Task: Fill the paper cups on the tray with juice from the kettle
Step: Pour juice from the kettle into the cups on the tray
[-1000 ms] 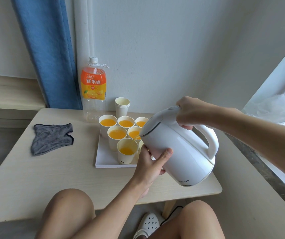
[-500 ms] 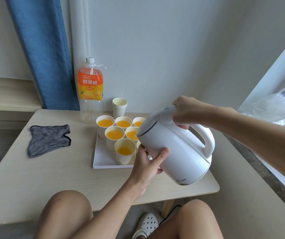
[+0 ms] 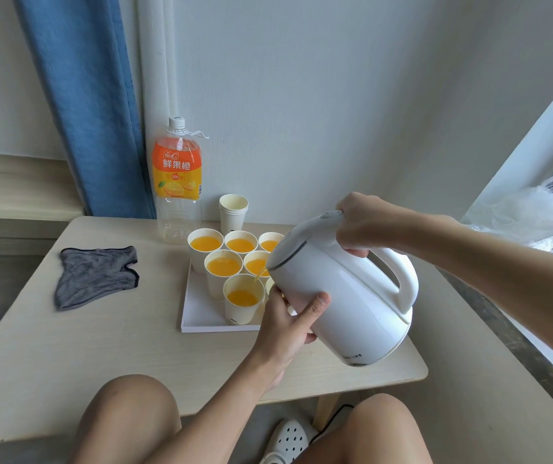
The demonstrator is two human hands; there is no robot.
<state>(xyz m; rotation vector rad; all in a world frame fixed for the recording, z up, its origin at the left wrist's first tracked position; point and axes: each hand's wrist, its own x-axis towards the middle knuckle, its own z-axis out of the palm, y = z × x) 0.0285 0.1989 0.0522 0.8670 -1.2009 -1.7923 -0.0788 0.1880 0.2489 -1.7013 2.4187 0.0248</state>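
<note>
A white kettle [image 3: 345,296] is tilted to the left above the white tray [image 3: 201,316]. A thin stream of orange juice runs from its spout into the front paper cup [image 3: 243,299], which is partly full. Several other cups [image 3: 223,266] behind it hold juice; another cup is mostly hidden behind the kettle. My right hand [image 3: 365,226] grips the top of the kettle's handle. My left hand [image 3: 288,323] holds the kettle's lower body from below, thumb against its side.
An almost empty juice bottle [image 3: 177,182] and a stack of spare cups [image 3: 233,212] stand at the wall behind the tray. A grey cloth [image 3: 95,276] lies on the table [image 3: 100,356] at the left. A plastic bag [image 3: 529,212] sits at the right.
The kettle stays tilted over the front cup with both hands in the same hold, and the juice keeps flowing. The camera view has shifted slightly.
</note>
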